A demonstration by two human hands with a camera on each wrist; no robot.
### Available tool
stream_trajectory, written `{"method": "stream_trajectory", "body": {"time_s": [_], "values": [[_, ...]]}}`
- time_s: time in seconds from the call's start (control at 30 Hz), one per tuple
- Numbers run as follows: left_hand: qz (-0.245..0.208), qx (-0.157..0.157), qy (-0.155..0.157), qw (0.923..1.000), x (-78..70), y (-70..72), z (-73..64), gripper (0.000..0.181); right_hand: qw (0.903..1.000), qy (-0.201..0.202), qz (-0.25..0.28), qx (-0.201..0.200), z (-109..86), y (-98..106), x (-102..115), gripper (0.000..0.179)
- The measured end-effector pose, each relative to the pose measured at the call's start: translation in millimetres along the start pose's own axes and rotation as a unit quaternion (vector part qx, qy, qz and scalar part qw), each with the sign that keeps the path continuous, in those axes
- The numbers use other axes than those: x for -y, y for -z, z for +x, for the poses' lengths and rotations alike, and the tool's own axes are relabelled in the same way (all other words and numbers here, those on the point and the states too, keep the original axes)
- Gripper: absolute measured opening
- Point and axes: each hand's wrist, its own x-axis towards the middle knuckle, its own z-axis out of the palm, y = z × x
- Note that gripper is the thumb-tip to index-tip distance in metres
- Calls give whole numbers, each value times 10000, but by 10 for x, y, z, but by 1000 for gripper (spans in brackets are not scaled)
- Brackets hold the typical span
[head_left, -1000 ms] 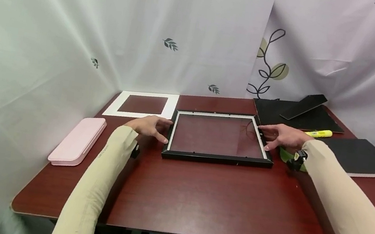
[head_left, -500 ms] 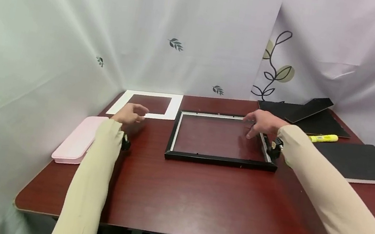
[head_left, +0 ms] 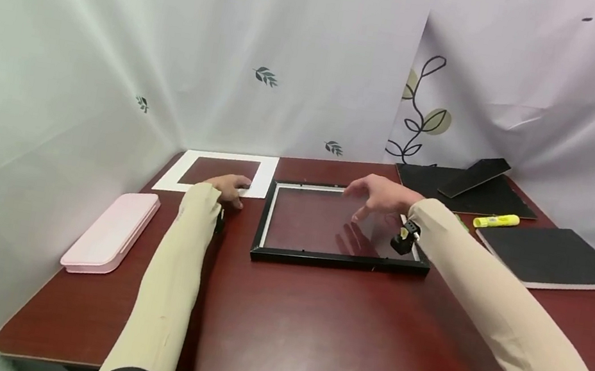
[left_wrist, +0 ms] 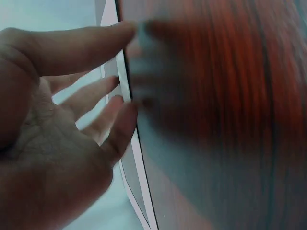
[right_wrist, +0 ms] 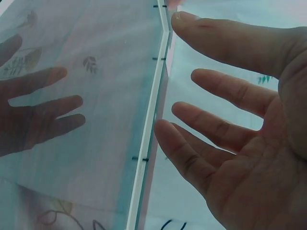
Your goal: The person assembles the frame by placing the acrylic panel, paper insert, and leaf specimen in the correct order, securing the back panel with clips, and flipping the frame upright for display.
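A black picture frame lies on the table with a pane of glass inside its pale inner edge. My right hand hovers over the frame's right part, fingers spread, nothing between them. Its reflection shows in the glass in the right wrist view. To the left, a white mat board with a rectangular cut-out lies flat. My left hand is at the mat's front edge, fingers extended over it. In the left wrist view, the fingertips are right at the white edge.
A pink case lies at the left. Toward the right are a black backing board with its easel stand, a yellow highlighter and a black book. A patterned white curtain stands behind the table.
Both hands have let go of the picture frame. My left hand has moved left to the mat board; my right hand has moved left over the glass.
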Motion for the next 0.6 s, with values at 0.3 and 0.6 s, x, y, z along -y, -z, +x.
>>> {"method": "stream_trajectory", "body": {"time_s": [0.3, 0.6], "values": [[554, -525, 808, 9938, -542, -102, -386, 54, 9993, -210, 268, -144, -59, 20, -154, 56], [610, -309, 164, 9975, -407, -170, -435, 32, 9988, -100, 481, -31, -31, -19, -97, 57]]}}
